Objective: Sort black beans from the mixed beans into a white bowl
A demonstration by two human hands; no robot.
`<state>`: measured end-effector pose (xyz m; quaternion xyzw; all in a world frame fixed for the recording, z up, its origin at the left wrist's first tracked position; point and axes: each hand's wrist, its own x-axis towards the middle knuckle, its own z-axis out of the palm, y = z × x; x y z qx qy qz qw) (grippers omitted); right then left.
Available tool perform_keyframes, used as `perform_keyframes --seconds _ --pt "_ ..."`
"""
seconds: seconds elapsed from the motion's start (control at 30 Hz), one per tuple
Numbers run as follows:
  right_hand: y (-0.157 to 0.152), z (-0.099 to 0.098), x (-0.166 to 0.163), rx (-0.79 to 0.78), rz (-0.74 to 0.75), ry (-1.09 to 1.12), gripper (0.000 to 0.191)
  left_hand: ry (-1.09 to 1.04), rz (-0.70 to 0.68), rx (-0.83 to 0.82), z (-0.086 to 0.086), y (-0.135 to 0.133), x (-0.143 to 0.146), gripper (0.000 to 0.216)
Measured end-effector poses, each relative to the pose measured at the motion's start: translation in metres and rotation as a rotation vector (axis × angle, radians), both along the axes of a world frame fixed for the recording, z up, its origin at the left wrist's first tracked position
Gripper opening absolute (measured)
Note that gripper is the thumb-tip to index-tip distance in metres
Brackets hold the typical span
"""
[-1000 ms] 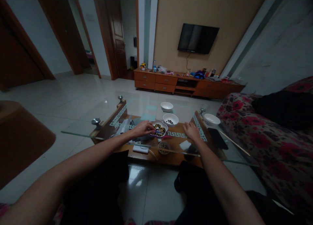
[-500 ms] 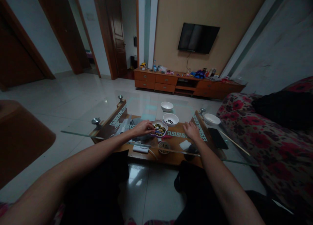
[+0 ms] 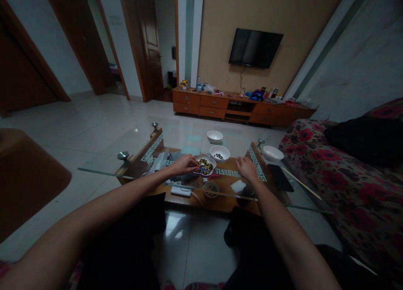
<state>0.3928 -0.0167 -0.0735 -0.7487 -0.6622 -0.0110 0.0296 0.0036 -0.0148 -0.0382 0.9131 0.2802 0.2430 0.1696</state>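
A glass tabletop bears a scalloped bowl, three white bowls, a black slab and a stick.

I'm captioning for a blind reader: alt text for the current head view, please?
A person's left hand seems to hold a thin bluish implement in a bowl of small multicoloured pieces on a glass table; the right hand lies farther right. Just beyond stands a white bowl with some dark pieces.

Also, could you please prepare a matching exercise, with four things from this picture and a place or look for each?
1. left hand
2. right hand
3. television
4. sofa

A. mounted on the wall
B. at the bowl of mixed pieces
C. flower-patterned
D. just right of the bowl of dark pieces

Pairs: 1-B, 2-D, 3-A, 4-C
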Motion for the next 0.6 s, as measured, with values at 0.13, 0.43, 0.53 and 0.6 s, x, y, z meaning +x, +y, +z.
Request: perform_keyframes --seconds 0.13,0.43,0.53,0.6 --pt "0.0 0.0008 -0.0002 -0.005 -0.001 0.015 0.06 0.014 -0.001 0.016 0.0012 -0.0005 0.0001 0.012" --pt "0.0002 -0.0016 0.0009 0.003 0.001 0.006 0.061 0.022 0.013 0.008 0.0034 -0.0016 0.0024 0.011" --pt "0.0006 -0.0019 0.0009 0.001 0.0 0.008 0.061 0.0 0.015 -0.002 0.0017 -0.001 0.002 0.012" --pt "0.0004 -0.0014 0.0006 0.0 -0.003 0.01 0.061 -0.01 0.019 -0.007 0.0013 -0.0004 0.0022 0.013"
